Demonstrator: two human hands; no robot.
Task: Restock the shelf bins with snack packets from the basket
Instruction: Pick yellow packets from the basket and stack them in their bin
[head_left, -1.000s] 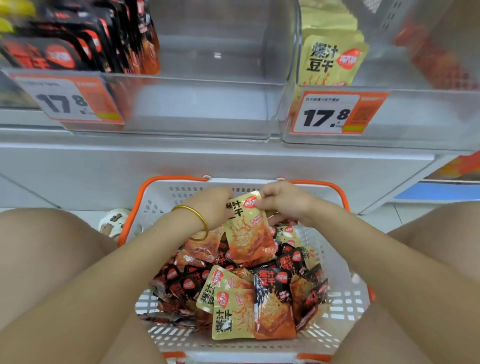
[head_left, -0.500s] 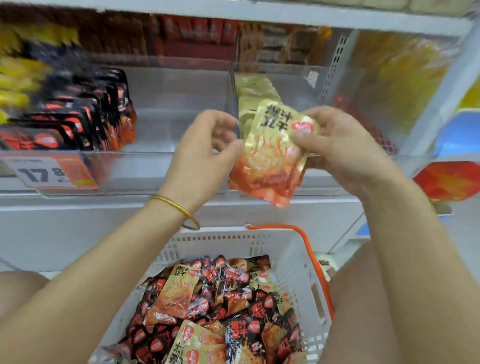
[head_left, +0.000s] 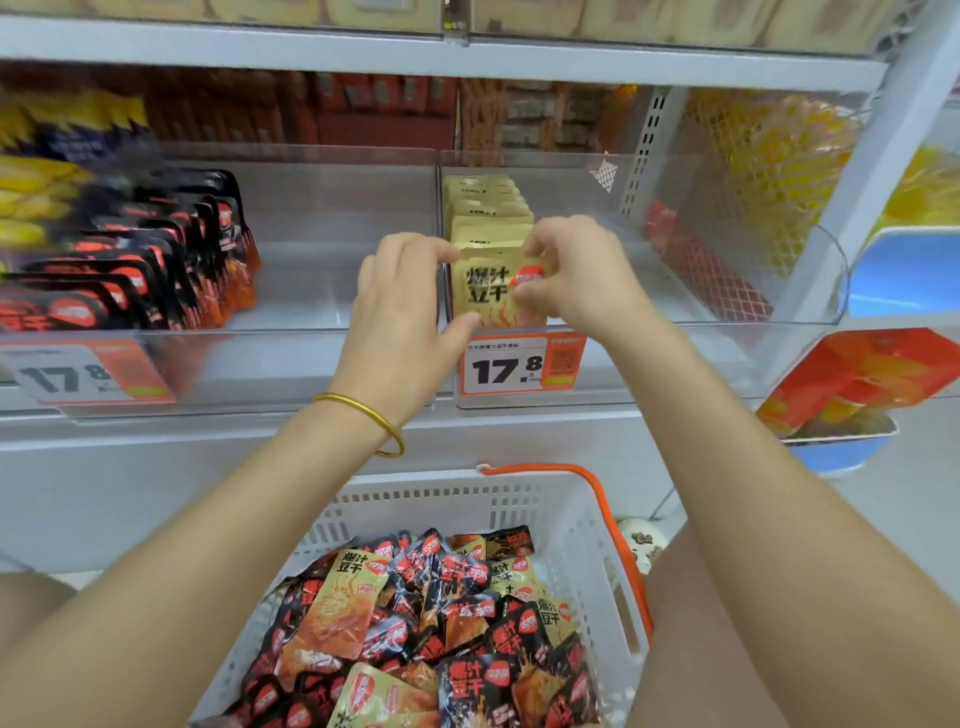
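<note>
Left hand (head_left: 400, 322) and right hand (head_left: 576, 280) pinch the yellow packet (head_left: 483, 293) upright, long axis vertical, label outward.

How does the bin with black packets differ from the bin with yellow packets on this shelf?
The black-packet bin sits left of the yellow-packet bin. Its black packets lean in overlapping rows, untouched; the yellow packets stand in one row, and the left hand and right hand pinch the front yellow packet. Both bins are clear plastic with an orange price tag reading 17.8.
</note>
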